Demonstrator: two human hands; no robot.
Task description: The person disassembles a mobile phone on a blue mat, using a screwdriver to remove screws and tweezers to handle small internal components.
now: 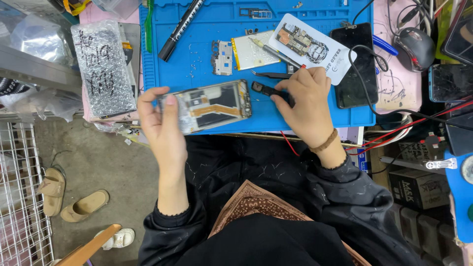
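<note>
Phone frame (212, 105): flat opened rectangle, glossy black and silver inside with an orange flex strip, lying at the blue mat's (197, 64) 6 o'clock edge.
Left hand (158, 118): fingers curled around the frame's 9 o'clock end, thumb pressed across its face.
Right hand (305, 101): fingertips pinching a small matte black part (266, 90) at the frame's 3 o'clock.
Tweezers (271, 75): slim dark metal, at 12 o'clock of that part.
Battery (253, 50): pale, yellow-edged slab beside them.
</note>
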